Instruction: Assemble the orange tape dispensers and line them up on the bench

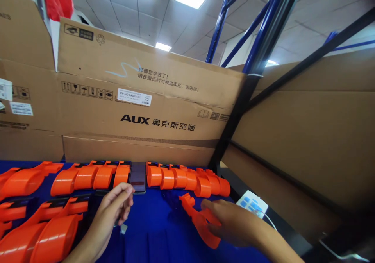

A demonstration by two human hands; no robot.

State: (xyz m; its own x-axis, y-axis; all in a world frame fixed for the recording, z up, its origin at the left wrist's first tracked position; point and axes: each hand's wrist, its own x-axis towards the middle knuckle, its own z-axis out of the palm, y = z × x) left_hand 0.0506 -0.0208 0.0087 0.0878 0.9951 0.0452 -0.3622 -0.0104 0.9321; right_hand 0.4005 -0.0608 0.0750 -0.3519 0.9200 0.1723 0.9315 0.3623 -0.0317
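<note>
My right hand (225, 220) grips an orange plastic tape dispenser (202, 226), a curved loop with a narrow arm at its upper left, above the blue table surface. On the left, my left hand (113, 208) is closed, thumb against curled fingers; what it holds is hidden. A small pale shiny piece (124, 228) shows just below those fingers. Beyond both hands runs a back row of similar orange dispensers (167, 177), and more orange dispensers (55, 235), some with black parts on top, lie at the near left.
A dark phone-like slab (138, 179) lies within the back row. Cardboard panels (140, 138) wall off the back. At right stand a dark metal post (234, 122) and a white power strip (252, 203) with a cable. The blue tabletop (155, 231) lies between my hands.
</note>
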